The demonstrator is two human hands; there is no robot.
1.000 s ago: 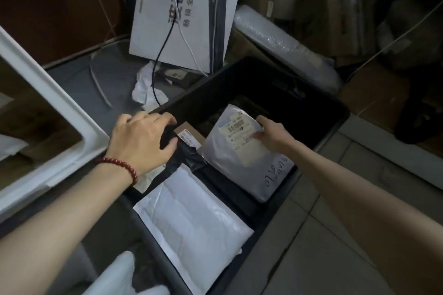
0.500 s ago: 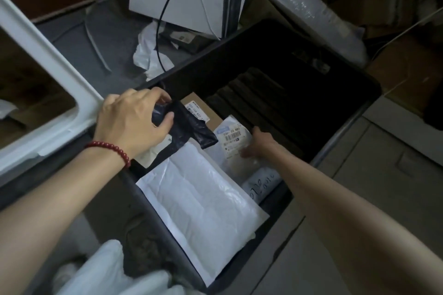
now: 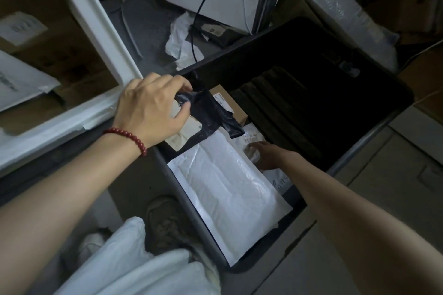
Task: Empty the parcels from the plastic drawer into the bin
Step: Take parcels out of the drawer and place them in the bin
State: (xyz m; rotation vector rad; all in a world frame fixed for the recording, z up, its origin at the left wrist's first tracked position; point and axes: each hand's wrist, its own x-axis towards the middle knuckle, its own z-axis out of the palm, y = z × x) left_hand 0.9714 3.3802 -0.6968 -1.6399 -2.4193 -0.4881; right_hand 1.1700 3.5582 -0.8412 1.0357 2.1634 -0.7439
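Settling into bin [image 3: 371, 136]: grey parcel [image 3: 254, 137], right hand [image 3: 268, 155] atop, grip indiscernible; left hand [image 3: 151, 110] now pinching black bag [image 3: 211, 112]; emptying advances.

Dim, bluish indoor light, the bin [image 3: 311, 93] interior nearly black, slight softness throughout, wide-angle bending at the edges.

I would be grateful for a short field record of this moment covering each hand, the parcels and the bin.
left hand: grips a crumpled black mailer bag over the bin's near-left corner
right hand: down inside the bin, on the grey labelled parcel; grip too blurred to tell
white padded mailer: lies flat in the bin, at the end nearest the person
cardboard box: in the bin, partly covered by the black bag
bin: black, open-topped
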